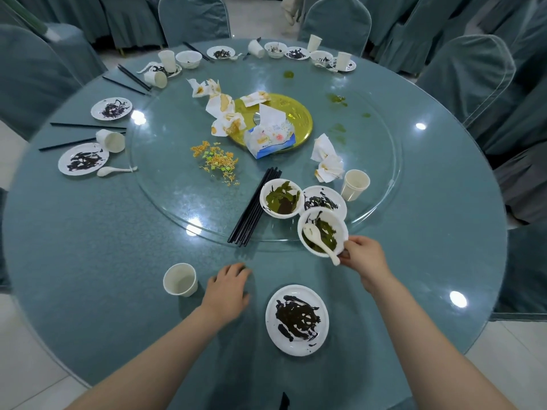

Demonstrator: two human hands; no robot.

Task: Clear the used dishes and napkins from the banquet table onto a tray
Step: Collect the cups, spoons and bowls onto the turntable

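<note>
Your right hand [362, 257] pinches the rim of a white bowl [322, 232], tilted toward you over the near edge of the glass turntable [165, 196]; a white spoon [318, 239] lies inside it on green smears. Your left hand [229, 287] rests flat on the teal tablecloth [88, 247], fingers loose and slightly curled, holding nothing, just right of an upright paper cup [180, 279].

The tissue pack [270, 137] on the gold disc [302, 119] carries print, too small to read.

A dark-smeared plate [297, 319] sits near the table's front edge, between your forearms. On the turntable behind the held bowl stand a second green-stained bowl [281, 201], a smeared plate [325, 199] and a cup [355, 184], all close together, with a bundle of black chopsticks [254, 208] just left, its tips past the glass edge. Crumpled stained napkins [222, 109] lie around the disc, more [327, 164] at the right, and spilled noodles [214, 159] lie at the centre.

Open cloth lies left of the near cup and right of your right arm. The far and left rim holds more plates, cups and chopsticks.
</note>
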